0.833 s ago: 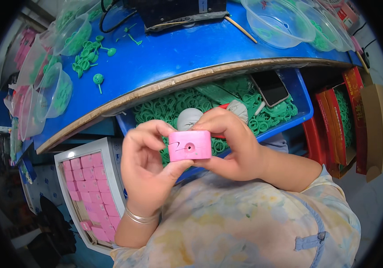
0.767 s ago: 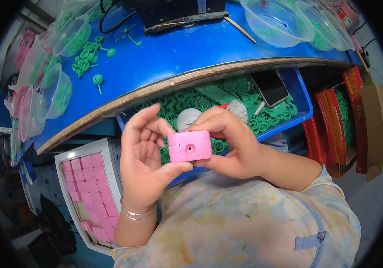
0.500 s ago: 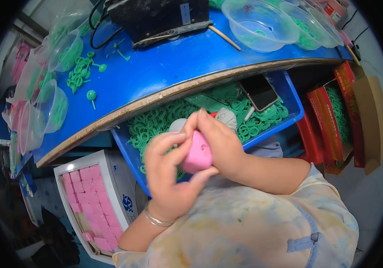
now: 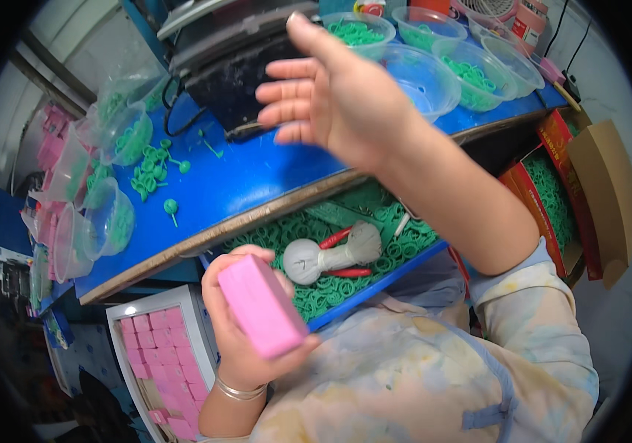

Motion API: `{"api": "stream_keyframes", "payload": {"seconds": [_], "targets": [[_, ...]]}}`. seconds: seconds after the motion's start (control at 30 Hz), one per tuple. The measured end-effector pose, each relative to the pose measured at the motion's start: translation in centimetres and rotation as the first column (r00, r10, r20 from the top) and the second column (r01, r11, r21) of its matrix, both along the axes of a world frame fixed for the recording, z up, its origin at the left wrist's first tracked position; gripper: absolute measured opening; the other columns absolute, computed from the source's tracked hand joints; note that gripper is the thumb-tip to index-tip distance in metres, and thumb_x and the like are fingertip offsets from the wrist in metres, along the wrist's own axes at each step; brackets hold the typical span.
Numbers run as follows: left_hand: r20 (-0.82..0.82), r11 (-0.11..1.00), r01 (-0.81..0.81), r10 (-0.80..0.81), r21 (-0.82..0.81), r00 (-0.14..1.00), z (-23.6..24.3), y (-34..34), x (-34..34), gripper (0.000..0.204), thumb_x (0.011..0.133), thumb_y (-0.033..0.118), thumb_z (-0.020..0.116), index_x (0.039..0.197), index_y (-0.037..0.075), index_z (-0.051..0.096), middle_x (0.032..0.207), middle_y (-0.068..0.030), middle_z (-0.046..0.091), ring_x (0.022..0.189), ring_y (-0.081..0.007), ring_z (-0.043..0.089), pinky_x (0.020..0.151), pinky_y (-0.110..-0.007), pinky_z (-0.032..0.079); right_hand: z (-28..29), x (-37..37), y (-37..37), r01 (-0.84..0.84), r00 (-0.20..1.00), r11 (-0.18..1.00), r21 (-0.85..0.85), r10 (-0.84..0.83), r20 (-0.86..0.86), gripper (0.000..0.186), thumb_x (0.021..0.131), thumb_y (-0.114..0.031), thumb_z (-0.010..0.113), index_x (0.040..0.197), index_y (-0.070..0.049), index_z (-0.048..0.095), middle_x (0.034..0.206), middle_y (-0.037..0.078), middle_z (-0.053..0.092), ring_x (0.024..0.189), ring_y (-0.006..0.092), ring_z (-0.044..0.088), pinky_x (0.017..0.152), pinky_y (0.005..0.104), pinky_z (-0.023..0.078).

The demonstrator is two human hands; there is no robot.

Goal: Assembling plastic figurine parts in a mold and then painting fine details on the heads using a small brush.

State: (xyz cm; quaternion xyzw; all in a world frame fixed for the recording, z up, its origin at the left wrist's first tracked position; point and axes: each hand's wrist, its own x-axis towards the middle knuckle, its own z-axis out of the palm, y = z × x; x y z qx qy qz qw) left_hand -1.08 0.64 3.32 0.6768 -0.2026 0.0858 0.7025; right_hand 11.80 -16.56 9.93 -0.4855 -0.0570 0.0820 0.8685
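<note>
- The left hand was curled partway closed around a pink rectangular block, which tilted in its grip with the thumb along the lower end.
- Two thin silver bangles circled the wrist just below that hand.
- The right hand was wide open and held nothing, its thumb spread well away from the four fingers; it was raised beyond the left one, out toward the tabletop.
- Just past the right fingertips stood a black machine with a cable at its side.
- Between the hands, and lower, a blue tray held a heap of small green plastic rings, with a white-wrapped, ball-ended bundle and red handles on top.
- Left of the right hand, small green plastic pieces lay scattered.
- Beside the left forearm, a white-edged carton held rows of similar pink blocks.
- Beyond the right forearm, an open red cardboard box held more green plastic.
</note>
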Motion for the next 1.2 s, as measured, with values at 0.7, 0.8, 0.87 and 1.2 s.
{"api": "stream_keyframes", "payload": {"seconds": [0.7, 0.8, 0.87, 1.2], "targets": [[0.788, 0.528, -0.694, 0.074, 0.489, 0.611, 3.3, 0.9, 2.2, 0.093, 0.056, 0.023, 0.08, 0.127, -0.003, 0.027, 0.117, -0.0142, 0.038, 0.101, -0.0248, 0.044, 0.084, -0.035, 0.039, 3.1, 5.4, -2.8, -0.168, 0.984, 0.981, -0.093, 0.161, -0.073, 0.041, 0.091, -0.031, 0.031, 0.1, 0.001, 0.055, 0.073, 0.01, 0.062, 0.052, 0.0118, 0.054, 0.048, 0.0239, 0.041], [0.567, 0.749, -0.562, 0.308, 0.351, 0.764, 4.0, 1.4, 1.6, 0.09, 0.056, 0.032, 0.081, 0.122, -0.005, 0.031, 0.114, -0.015, 0.04, 0.102, -0.0231, 0.043, 0.087, -0.034, 0.037, 2.6, 2.7, -2.8, -0.24, 0.971, 0.968, -0.079, 0.239, -0.023, 0.041, 0.09, -0.03, 0.031, 0.101, 0.002, 0.055, 0.075, 0.012, 0.062, 0.052, 0.0133, 0.054, 0.049, 0.0242, 0.042], [0.559, 0.765, -0.615, 0.431, 0.19, 0.709, 4.2, 2.1, 1.8, 0.097, 0.059, 0.036, 0.08, 0.127, -0.005, 0.025, 0.12, -0.0172, 0.038, 0.107, -0.0249, 0.044, 0.089, -0.036, 0.039, 0.5, -0.3, -3.3, -0.331, 0.942, 0.943, 0.016, 0.33, 0.063, 0.04, 0.086, -0.029, 0.04, 0.107, 0.002, 0.051, 0.085, 0.018, 0.061, 0.059, 0.0193, 0.059, 0.05, 0.0274, 0.044], [0.354, 0.777, -0.206, -0.024, 0.595, 0.935, 5.3, 0.7, 6.8, 0.092, 0.052, 0.025, 0.083, 0.125, -0.006, 0.036, 0.123, -0.0166, 0.039, 0.111, -0.0228, 0.044, 0.091, -0.033, 0.039, -4.9, -7.8, -4.2, -0.772, 0.569, 0.585, 0.248, 0.81, -0.138, 0.062, 0.082, -0.009, 0.046, 0.135, -0.009, 0.013, 0.11, 0.023, 0.051, 0.066, 0.0252, 0.063, 0.055, 0.0287, 0.052]]}}
